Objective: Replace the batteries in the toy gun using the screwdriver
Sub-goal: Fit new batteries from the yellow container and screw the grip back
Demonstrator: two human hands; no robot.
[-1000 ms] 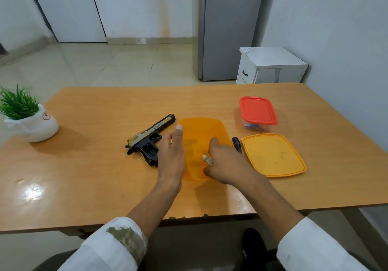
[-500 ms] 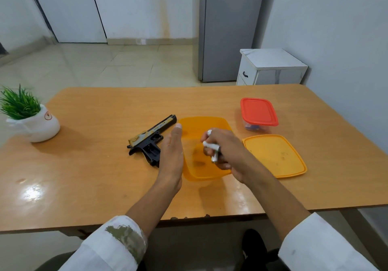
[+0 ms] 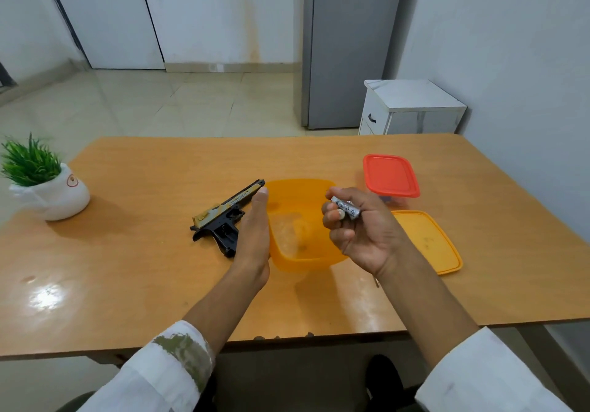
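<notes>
silver batteries [image 3: 345,208] pinched in right hand [image 3: 360,229]; left hand [image 3: 255,229] flat, empty, steadying orange tub [image 3: 300,258]. i'd match polarity before loading toy gun [image 3: 228,217].

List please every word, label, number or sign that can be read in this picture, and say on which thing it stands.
No text here can be read with certainty.
Batteries in the right hand: printed marks, too small to read.
Toy gun, gold slide: a line of lettering, too blurred to read.
White plant pot: a small round red emblem, a sign only; no letters legible.
Orange tub, orange lid, red-lidded box: no text visible.
</notes>
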